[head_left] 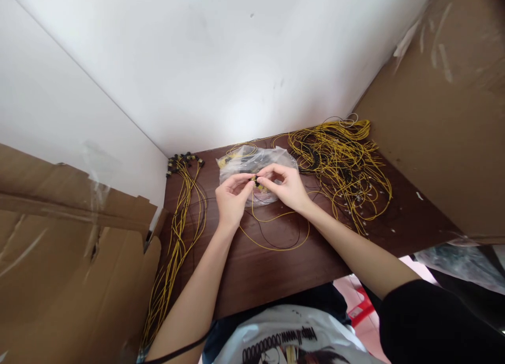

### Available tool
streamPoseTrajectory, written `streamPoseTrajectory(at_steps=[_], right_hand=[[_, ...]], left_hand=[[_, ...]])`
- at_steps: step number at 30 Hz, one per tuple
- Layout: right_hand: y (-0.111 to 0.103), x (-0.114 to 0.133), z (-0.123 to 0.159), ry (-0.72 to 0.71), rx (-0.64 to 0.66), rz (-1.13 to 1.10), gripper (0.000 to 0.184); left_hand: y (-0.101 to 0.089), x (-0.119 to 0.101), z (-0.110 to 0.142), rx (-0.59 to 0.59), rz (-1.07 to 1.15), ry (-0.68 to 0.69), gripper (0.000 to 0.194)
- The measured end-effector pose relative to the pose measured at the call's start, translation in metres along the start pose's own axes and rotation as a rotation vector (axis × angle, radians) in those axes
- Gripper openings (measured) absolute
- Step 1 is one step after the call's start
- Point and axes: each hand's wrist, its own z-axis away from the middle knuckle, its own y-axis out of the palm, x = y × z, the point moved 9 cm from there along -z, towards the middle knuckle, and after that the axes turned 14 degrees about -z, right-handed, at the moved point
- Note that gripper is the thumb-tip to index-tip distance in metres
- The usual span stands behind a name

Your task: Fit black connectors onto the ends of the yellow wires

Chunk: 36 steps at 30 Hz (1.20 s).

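My left hand (232, 195) and my right hand (284, 185) meet over the middle of a dark wooden table (252, 272). Both pinch a small black connector (255, 181) on the end of a thin yellow wire (276, 245), which loops down across the table toward me together with a black wire. Just behind my fingers lies a clear plastic bag (252, 161) with yellow parts inside.
A tangled heap of yellow wires (343, 164) fills the back right of the table. A straight bundle of yellow wires with black connectors (179, 206) runs down the left edge. Cardboard boxes stand at left (71, 259) and right (442, 122). White walls behind.
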Motion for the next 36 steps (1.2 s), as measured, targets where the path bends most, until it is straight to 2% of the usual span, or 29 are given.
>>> streamPoseTrajectory(at_steps=[16, 21, 26, 32, 36], right_hand=[[0.004, 0.007, 0.001, -0.062, 0.044, 0.123, 0.009], [0.003, 0.005, 0.002, -0.052, 0.021, 0.139, 0.007], [0.004, 0.000, 0.004, -0.011, -0.017, 0.083, 0.010], [0.011, -0.013, 0.004, 0.094, 0.019, -0.192, 0.019], [0.008, -0.014, 0.002, 0.094, 0.024, -0.183, 0.019]], left_hand=[[0.001, 0.001, 0.002, 0.005, 0.003, 0.012, 0.012], [0.000, -0.002, 0.004, -0.001, -0.036, 0.040, 0.012], [0.000, -0.004, 0.005, -0.003, -0.043, 0.043, 0.012], [-0.003, -0.004, 0.002, -0.046, -0.035, 0.036, 0.014], [-0.003, -0.001, 0.000, -0.047, -0.012, 0.022, 0.018]])
